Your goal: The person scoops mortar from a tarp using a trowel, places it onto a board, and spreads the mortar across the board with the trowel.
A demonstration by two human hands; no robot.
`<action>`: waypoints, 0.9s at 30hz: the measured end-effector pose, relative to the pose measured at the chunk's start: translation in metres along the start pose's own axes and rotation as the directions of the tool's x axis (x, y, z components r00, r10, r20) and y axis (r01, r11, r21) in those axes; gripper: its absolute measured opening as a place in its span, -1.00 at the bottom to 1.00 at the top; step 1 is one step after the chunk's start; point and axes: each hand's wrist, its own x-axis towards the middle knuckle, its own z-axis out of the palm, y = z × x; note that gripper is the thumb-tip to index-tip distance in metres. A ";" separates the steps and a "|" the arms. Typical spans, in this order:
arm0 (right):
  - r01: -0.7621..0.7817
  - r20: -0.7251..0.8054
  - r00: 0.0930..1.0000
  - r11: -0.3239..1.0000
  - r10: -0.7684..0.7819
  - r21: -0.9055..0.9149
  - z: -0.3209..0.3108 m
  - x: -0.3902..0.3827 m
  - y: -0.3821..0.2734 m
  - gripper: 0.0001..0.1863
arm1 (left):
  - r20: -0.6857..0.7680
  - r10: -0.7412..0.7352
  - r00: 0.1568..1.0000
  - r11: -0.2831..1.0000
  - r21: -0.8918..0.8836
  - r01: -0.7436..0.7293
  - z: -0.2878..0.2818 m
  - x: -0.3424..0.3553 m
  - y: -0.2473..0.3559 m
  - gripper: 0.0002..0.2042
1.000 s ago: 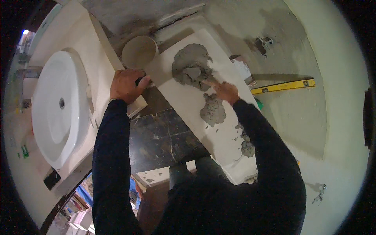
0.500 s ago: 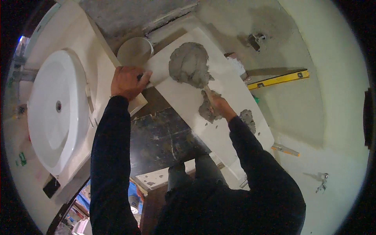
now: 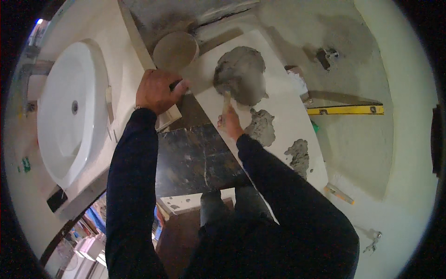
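My right hand is closed round the pale handle of a trowel, at the left side of a white board. The trowel points at a large round mound of wet grey mortar, and its blade cannot be told apart from the mortar. Two smaller mortar patches lie on the board: one just right of my right hand, another nearer the right edge. My left hand is curled over the edge of a pale countertop, thumb out; its fingertips are hidden.
A white oval basin sits in the countertop on the left. Behind my left hand stands a round bucket. A black marbled slab lies before my legs. Right of the board are a yellow spirit level and a wall opening.
My right hand has moved left with the trowel, from the middle mortar patch to the large mound. The left hand stays at the countertop edge. The whole view has shifted slightly.
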 end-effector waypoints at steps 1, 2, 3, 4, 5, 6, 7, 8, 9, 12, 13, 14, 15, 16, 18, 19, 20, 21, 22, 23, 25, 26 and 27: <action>0.011 0.086 0.996 0.996 -0.003 -0.087 -0.014 0.009 -0.012 -0.60 | -0.002 -0.005 1.000 1.000 -0.007 0.005 0.002 0.003 0.005 -0.67; 0.019 0.075 0.997 0.995 -0.012 -0.094 -0.039 0.021 -0.029 -0.60 | 0.004 0.007 1.000 0.999 -0.040 -0.007 0.005 0.011 0.012 -0.67; 0.584 0.346 0.811 0.637 -0.472 -0.502 -0.077 0.029 -0.059 -0.60 | -0.004 0.035 0.999 0.996 -0.086 -0.035 0.010 0.026 0.021 -0.67; 0.625 0.485 0.771 0.343 -0.413 -0.701 -0.077 0.028 -0.065 -0.59 | 0.002 0.011 1.000 0.998 -0.067 -0.011 0.011 0.019 0.012 -0.67; 0.654 0.616 0.705 -0.014 -0.351 -0.756 -0.074 0.025 -0.075 -0.57 | -0.004 -0.011 1.000 0.998 -0.059 0.011 0.011 0.010 0.005 -0.64; 0.413 0.414 0.901 -0.031 -0.127 -0.910 -0.048 0.012 -0.079 -0.57 | 0.002 -0.055 0.998 0.998 -0.029 0.055 0.005 -0.010 -0.009 -0.60; 0.422 0.423 0.898 -0.037 -0.118 -0.906 -0.043 0.007 -0.097 -0.57 | -0.003 -0.068 0.998 0.997 -0.024 0.068 0.002 -0.010 -0.010 -0.60; 0.519 0.599 0.776 -0.339 -0.198 -0.785 -0.043 0.005 -0.117 -0.58 | 0.006 -0.067 0.998 0.998 -0.009 0.067 0.002 -0.007 -0.007 -0.60; 0.532 0.683 0.702 -0.488 -0.204 -0.692 -0.042 0.007 -0.132 -0.59 | 0.015 -0.064 0.998 0.998 0.003 0.064 0.003 -0.003 -0.003 -0.59; 0.319 0.702 0.663 -0.749 -0.261 -0.580 -0.033 0.018 -0.168 -0.62 | -0.019 -0.027 0.999 1.000 0.010 0.028 0.000 0.004 0.007 -0.70; 0.316 0.703 0.662 -0.754 -0.260 -0.576 -0.030 0.025 -0.177 -0.62 | -0.025 -0.028 0.999 1.000 0.007 0.028 0.002 0.004 0.006 -0.70; 0.208 0.591 0.756 -0.752 -0.282 -0.625 -0.031 0.033 -0.188 -0.61 | -0.040 -0.025 0.999 1.000 0.012 0.025 0.005 0.005 0.004 -0.70; 0.095 0.463 0.833 -0.746 -0.303 -0.659 -0.033 0.040 -0.196 -0.61 | -0.050 -0.023 0.998 1.000 0.015 0.024 0.005 0.005 0.005 -0.70; 0.089 0.461 0.833 -0.748 -0.305 -0.657 -0.039 0.043 -0.210 -0.61 | -0.053 -0.021 0.998 1.000 0.010 0.022 0.006 0.006 0.006 -0.70; -0.016 0.281 0.867 -0.587 -0.411 -0.809 -0.061 0.047 -0.242 -0.59 | 0.066 -0.102 0.993 0.995 -0.010 0.103 0.002 0.009 0.010 -0.69; 0.017 0.273 0.870 -0.528 -0.410 -0.849 -0.056 0.045 -0.246 -0.57 | 0.075 -0.125 0.989 0.992 0.009 0.125 0.000 -0.001 0.003 -0.69; 0.063 0.273 0.875 -0.464 -0.400 -0.883 -0.038 0.042 -0.244 -0.56 | 0.061 -0.127 0.990 0.992 0.015 0.126 -0.003 -0.015 -0.009 -0.65; -0.041 0.153 0.892 -0.412 -0.426 -0.910 -0.022 0.037 -0.235 -0.57 | 0.046 -0.124 0.991 0.992 0.015 0.124 -0.007 -0.026 -0.018 -0.62; 0.061 0.408 0.845 -0.694 -0.346 -0.717 -0.083 0.043 -0.275 -0.57 | 0.014 -0.080 0.997 0.996 -0.034 0.081 0.001 -0.003 -0.006 -0.62; 0.118 0.590 0.789 -0.900 -0.172 -0.420 -0.149 0.042 -0.316 -0.56 | -0.050 -0.022 0.999 0.998 -0.053 0.020 0.011 0.021 0.011 -0.62; 0.215 0.381 0.878 -0.473 -0.291 -0.854 -0.149 0.044 -0.294 -0.50 | -0.078 -0.027 0.997 1.000 -0.018 0.026 0.011 0.018 0.012 -0.62; 0.174 0.135 0.958 0.138 -0.254 -0.975 -0.148 0.049 -0.280 -0.42 | -0.025 -0.028 0.999 1.000 -0.010 0.028 0.012 0.018 0.009 -0.64; 0.228 0.163 0.966 0.364 -0.201 -0.903 -0.107 0.049 -0.233 -0.41 | 0.054 -0.066 0.996 0.997 0.030 0.064 0.007 0.001 -0.003 -0.66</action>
